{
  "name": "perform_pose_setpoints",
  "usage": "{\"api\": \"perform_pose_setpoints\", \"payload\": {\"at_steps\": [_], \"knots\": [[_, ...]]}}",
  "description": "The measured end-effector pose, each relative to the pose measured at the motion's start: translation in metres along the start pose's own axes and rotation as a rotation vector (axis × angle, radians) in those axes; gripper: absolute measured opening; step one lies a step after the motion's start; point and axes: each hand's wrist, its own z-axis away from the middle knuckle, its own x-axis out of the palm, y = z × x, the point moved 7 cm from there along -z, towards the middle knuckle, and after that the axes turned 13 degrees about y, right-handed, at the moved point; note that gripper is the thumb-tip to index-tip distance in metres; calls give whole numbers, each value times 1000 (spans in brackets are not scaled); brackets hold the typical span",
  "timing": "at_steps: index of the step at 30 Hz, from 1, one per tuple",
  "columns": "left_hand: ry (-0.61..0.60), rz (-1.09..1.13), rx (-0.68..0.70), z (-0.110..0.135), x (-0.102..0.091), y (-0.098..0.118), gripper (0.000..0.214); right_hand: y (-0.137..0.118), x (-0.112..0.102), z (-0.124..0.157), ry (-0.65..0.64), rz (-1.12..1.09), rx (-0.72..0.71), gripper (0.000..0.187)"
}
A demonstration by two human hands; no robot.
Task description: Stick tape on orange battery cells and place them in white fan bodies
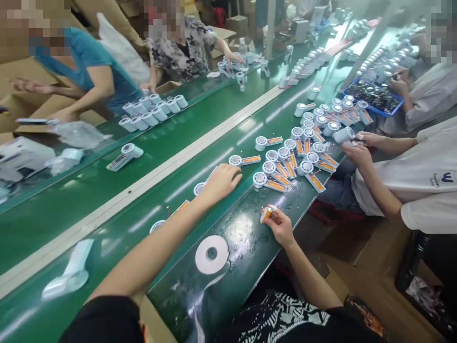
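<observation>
pinched between thumb and fingertips of the right hand (282,227) is one orange cell (266,214), above the middle of the worktop (246,267). near the worktop's left end lies one tape roll (202,259), a loose strip trailing towards that end. past the worktop's far long edge, over the green belt (123,238), the left hand (220,182) has its fingers loosely spread beside one white unit (235,160); i cannot tell whether they touch. two more units sit partly hidden behind the left forearm. over a dozen units with orange inserts (259,179) crowd the worktop's right end, overlapping too much for an exact count. farther on, a co-worker's two hands (360,156) hold one white cylinder (342,135), and beyond sits one blue tray (395,114) of small dark parts.
</observation>
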Motion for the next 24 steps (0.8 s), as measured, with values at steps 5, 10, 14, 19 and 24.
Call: {"api": "perform_pose_setpoints", "payload": {"at_steps": [5, 10, 14, 19, 24], "knots": [[-255, -68, -201, -125, 78, -4, 48, 3, 7, 1, -56, -15, 20, 54], [-420, -29, -213, -145, 118, -13, 39, 8, 7, 7, -78, 74, -26, 50], [-489, 60, -170, -147, 126, -14, 31, 8, 6, 9, -90, 92, -24, 50], [-520, -55, -253, -154, 125, -10, 32, 7, 7, 11, -125, 38, -26, 52], [-505, -196, -149, -157, 121, 11, 35, 5, 10, 13, -143, 68, -57, 51]]}}
